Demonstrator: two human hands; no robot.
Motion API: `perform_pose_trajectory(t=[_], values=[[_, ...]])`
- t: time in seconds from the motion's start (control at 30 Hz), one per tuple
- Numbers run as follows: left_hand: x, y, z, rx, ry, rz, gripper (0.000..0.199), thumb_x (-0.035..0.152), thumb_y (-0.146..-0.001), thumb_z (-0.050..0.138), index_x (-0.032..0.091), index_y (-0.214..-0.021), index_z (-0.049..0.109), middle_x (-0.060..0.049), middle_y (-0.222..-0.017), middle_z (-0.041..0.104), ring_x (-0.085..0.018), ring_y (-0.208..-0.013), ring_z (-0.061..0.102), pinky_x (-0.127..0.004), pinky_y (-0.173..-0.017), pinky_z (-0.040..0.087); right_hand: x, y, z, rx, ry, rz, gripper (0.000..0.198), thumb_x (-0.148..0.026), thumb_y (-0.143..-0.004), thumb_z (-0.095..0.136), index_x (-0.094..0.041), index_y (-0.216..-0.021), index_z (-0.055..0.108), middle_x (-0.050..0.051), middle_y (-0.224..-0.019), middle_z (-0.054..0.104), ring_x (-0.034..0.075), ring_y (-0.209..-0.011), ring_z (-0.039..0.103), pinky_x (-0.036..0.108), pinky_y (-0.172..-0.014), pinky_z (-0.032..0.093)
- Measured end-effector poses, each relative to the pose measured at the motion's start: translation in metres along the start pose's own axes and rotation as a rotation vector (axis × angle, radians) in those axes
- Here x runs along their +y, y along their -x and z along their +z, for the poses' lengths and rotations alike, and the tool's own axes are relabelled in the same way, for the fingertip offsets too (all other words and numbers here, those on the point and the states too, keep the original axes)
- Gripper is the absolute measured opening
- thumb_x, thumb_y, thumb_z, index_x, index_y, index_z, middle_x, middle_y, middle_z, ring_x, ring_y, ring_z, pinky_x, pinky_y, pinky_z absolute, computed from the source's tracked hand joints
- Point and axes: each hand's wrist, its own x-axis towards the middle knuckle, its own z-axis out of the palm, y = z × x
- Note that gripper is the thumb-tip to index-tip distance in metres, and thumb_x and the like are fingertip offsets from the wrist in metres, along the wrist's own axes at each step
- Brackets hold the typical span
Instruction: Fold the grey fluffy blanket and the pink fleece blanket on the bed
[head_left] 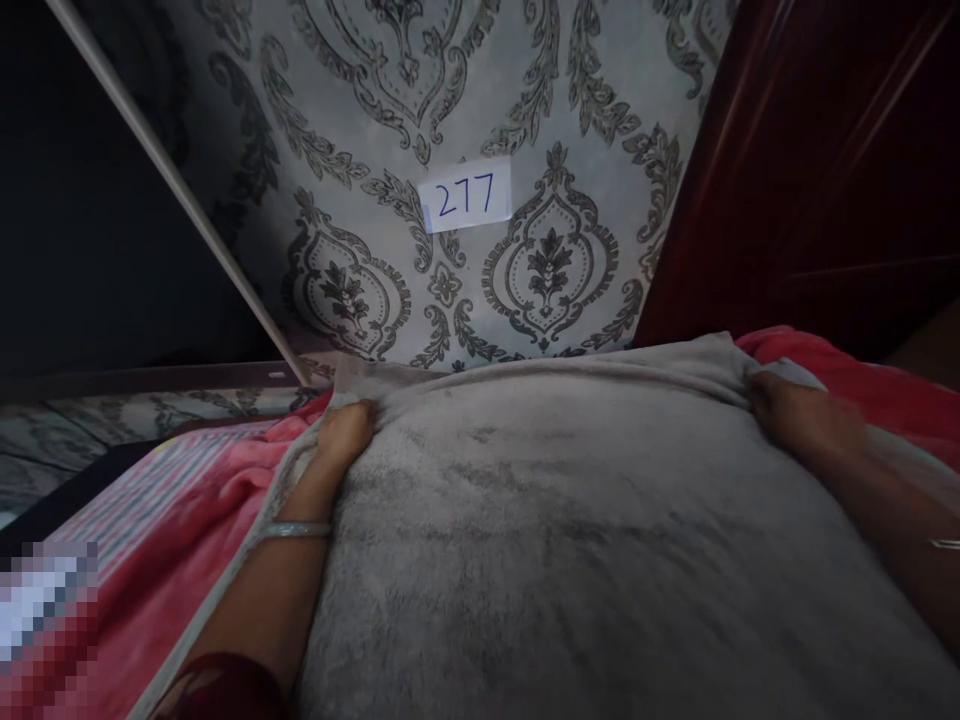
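Note:
A soft grey plush blanket [540, 500] fills the middle of the head view, spread out with a folded, wrinkled far edge against the wall. At its far left corner, my left hand [346, 432] is closed with the cloth in its fingers. Across from it, my right hand [795, 410] grips the far right corner, slightly blurred by motion. Under the blanket, a red blanket [832, 365] shows on the right and again along the left side.
Patterned wallpaper [450, 100] covers the wall ahead, bearing a paper label [466, 196] marked 277. Dark red glossy wood [810, 180] rises at the right. A dark panel [112, 220] with a pale edge stands left. Striped fabric [172, 480] lies at the left.

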Motion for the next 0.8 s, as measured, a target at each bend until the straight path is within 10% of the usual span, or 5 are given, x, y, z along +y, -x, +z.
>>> perform_pose_trajectory(t=[0.37, 0.6, 0.8], values=[[0.004, 0.006, -0.014, 0.345, 0.302, -0.262, 0.043, 0.029, -0.098, 0.032, 0.013, -0.123, 0.064, -0.019, -0.108, 0.075, -0.033, -0.104, 0.070, -0.039, -0.084, 0.051, -0.029, 0.014, -0.025, 0.249, -0.822, 0.298, 0.047, -0.035, -0.079, 0.051, -0.016, -0.121, 0.061, 0.020, -0.109, 0.072, 0.031, -0.101, 0.071, 0.044, -0.090, 0.056], [0.000, 0.003, -0.004, 0.084, 0.168, -0.107, 0.040, 0.028, -0.094, 0.041, 0.017, -0.118, 0.072, -0.016, -0.117, 0.074, -0.034, -0.112, 0.068, -0.041, -0.089, 0.052, -0.020, 0.004, -0.009, -0.026, -0.319, -0.069, 0.068, -0.040, -0.087, 0.043, 0.002, -0.141, 0.047, 0.030, -0.159, 0.032, 0.040, -0.147, 0.034, 0.050, -0.121, 0.029], [0.043, 0.026, -0.022, 0.228, 0.205, 0.206, 0.052, 0.042, -0.099, 0.040, 0.015, -0.136, 0.063, -0.015, -0.137, 0.065, -0.032, -0.128, 0.059, -0.043, -0.109, 0.044, -0.044, 0.019, -0.031, -0.129, -0.110, -0.268, 0.068, -0.049, -0.099, 0.027, -0.010, -0.154, 0.041, 0.020, -0.162, 0.034, 0.039, -0.150, 0.028, 0.063, -0.118, 0.027]])
